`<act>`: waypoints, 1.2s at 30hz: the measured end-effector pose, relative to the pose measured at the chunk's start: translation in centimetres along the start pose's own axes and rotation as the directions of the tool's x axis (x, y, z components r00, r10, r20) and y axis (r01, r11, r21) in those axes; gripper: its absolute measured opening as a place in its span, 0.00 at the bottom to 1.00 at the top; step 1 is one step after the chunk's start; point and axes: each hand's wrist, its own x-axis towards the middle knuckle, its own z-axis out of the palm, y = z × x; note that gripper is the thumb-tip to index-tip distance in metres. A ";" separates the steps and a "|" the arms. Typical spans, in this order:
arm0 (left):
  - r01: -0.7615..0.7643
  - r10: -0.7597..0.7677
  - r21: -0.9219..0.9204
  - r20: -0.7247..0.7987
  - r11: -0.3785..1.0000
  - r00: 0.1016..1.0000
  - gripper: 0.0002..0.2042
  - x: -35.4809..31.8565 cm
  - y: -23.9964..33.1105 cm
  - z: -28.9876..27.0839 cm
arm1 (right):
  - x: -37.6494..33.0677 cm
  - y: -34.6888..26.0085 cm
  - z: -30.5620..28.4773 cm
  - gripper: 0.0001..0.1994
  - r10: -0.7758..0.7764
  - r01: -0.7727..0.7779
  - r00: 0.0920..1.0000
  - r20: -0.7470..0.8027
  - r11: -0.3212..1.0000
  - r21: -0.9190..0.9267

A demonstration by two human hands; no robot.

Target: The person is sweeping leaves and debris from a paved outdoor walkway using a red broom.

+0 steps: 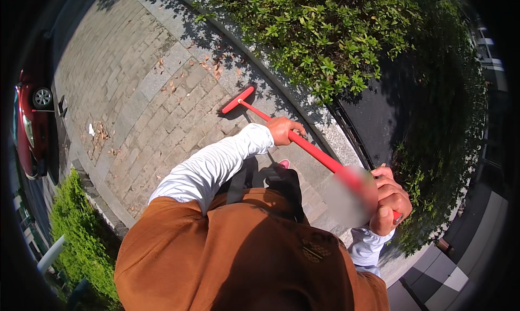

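We had our left hand (283, 131) clamped around the red long-handled broom (317, 153) partway down, right hand (391, 198) clamped near its top end. Broom head (238, 100) was over the paving (162, 113), near dry leaves (217, 71).

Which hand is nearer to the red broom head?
Left. The left hand grips the red handle partway, closer to the broom head; the right hand holds the handle's far end.

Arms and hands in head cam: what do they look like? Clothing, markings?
Left hand and right hand are both bare, no gloves. The left arm's white sleeve is wrinkled, reaches the wrist and emerges from a brown top. The right cuff is also white. No cables visible.
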 end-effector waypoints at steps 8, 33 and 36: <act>0.235 -0.243 0.282 -0.008 0.930 0.970 0.14 -1.9 -15.1 -9.3 | -1.6 8.5 7.6 0.01 0.332 -0.377 0.919 0.213 0.898 0.225; 0.098 -0.101 0.043 0.088 0.994 0.991 0.18 15.8 -7.7 -22.4 | 25.0 11.9 2.4 0.13 0.019 -0.040 0.994 0.109 0.982 0.187; 0.089 -0.088 -0.014 0.027 0.996 0.996 0.18 14.7 -13.5 -23.6 | 25.8 13.4 5.9 0.15 0.137 -0.133 0.985 0.103 0.990 -0.038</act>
